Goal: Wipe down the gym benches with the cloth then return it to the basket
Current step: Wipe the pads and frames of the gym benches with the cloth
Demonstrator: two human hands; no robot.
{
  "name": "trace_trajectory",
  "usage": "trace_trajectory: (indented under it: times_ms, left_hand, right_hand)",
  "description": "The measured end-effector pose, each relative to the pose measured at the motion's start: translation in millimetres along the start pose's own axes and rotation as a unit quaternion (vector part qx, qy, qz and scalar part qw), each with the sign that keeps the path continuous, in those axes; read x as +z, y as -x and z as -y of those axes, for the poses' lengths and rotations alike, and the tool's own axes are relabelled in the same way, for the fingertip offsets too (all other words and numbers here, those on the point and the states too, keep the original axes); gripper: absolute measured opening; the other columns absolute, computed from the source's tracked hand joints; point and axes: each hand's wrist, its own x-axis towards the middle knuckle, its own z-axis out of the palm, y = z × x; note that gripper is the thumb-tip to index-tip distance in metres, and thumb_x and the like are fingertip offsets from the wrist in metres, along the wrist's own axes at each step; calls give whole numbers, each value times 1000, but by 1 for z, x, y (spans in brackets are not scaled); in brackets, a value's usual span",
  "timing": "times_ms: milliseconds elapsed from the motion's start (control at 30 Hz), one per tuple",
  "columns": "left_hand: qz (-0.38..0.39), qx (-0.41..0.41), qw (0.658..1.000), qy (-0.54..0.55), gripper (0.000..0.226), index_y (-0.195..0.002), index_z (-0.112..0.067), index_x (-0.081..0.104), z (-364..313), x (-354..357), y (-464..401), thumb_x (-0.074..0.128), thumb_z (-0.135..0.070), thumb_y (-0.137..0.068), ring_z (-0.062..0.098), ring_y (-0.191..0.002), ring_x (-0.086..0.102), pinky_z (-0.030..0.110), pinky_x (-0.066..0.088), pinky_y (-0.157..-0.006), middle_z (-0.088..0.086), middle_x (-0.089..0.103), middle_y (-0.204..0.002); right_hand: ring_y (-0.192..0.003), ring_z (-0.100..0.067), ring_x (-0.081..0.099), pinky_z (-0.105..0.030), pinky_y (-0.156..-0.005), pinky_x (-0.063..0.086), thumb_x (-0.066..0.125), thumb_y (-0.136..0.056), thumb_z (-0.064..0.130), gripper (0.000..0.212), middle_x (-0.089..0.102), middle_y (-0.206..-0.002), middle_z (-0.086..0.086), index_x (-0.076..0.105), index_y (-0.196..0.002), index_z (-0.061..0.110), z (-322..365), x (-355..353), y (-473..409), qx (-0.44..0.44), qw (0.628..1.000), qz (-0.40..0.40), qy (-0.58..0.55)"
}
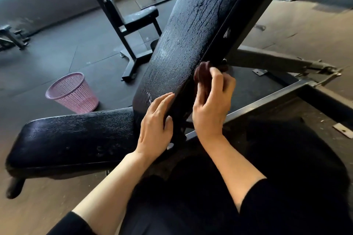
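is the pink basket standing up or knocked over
Upright. The pink basket stands on the floor left of the bench, its open rim on top and its narrower base down.

I can read no text, label, brand, number or sign anywhere here. The surfaces around me carry no legible markings.

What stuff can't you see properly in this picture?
Head view only:
- Dark red cloth: mostly covered by the right hand.
- Black padded backrest: its top is cut off by the picture's edge.
- Pink plastic mesh basket: its inside faces away, contents unknown.
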Motion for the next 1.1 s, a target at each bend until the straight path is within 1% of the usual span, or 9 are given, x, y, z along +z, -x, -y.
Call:
trace_trajectory:
  times_ms: [133,200,300,400,567,733,833,933,1100]
  left_hand:
    - [-16,20,1000,15,63,-135,-5,53,-9,2,-14,45,5,-73,14,-127,48,21,33,-111,6,53,-137]
    - [-14,25,999,16,62,-134,-4,53,-12,5,-20,44,5,-73,17,-127,49,24,34,-111,7,54,-136]
    - [-4,32,999,14,63,-136,-5,52,-13,8,-23,45,4,-74,17,-128,48,22,33,-111,7,53,-137]
    - [0,31,999,19,63,-137,-5,50,-14,11,-26,46,4,-74,15,-129,46,18,30,-112,6,51,-139]
    - [3,39,999,15,64,-136,-4,51,-12,15,-31,44,4,-72,17,-127,46,18,31,-111,7,51,-137]
    - [4,44,999,10,65,-135,-8,54,-10,12,-37,46,4,-71,16,-125,49,23,35,-109,2,53,-135]
    - [-13,32,999,25,65,-130,-10,59,-11,12,-38,44,5,-68,14,-121,53,20,37,-107,0,57,-130]
    - [-20,29,998,43,66,-127,-12,62,-10,11,-41,43,6,-67,11,-119,55,26,41,-106,-4,59,-127]
    - [1,47,999,25,64,-130,-13,60,-1,6,-37,42,7,-72,9,-123,52,23,38,-108,-5,56,-132]
  right_hand:
    - [-93,-31,60,-31,-78,48,64,-86,4,26,53,-111,-15,58,-111,8,-10,5,17,-28,992,107,58]
    - [-92,-27,61,-21,-78,46,67,-86,5,25,55,-110,-12,59,-109,9,-10,-2,33,-19,986,157,54]
    - [-92,-12,52,2,-81,30,67,-87,4,31,55,-108,-12,58,-117,6,-1,-10,6,6,998,61,5]
    - [-91,-19,58,-10,-76,40,63,-90,6,30,54,-110,-12,59,-119,10,0,-8,-20,2,999,23,23]
    - [-89,-30,63,-16,-78,38,67,-83,1,28,58,-104,-12,64,-110,11,-8,-10,25,14,985,168,26]
    - [-85,-14,57,0,-80,35,69,-85,3,22,59,-102,-14,67,-106,5,-3,-10,-32,17,1000,-21,12]
    - [-86,-19,59,-7,-80,36,69,-83,3,21,60,-99,-14,68,-104,6,-6,-3,-5,6,999,49,19]
    - [-85,-14,56,7,-81,26,73,-79,1,24,63,-95,-12,70,-102,7,-4,-7,18,26,991,131,3]
    - [-85,-8,52,3,-80,32,70,-85,4,19,60,-98,-14,68,-104,3,2,-7,-40,15,999,-49,0]
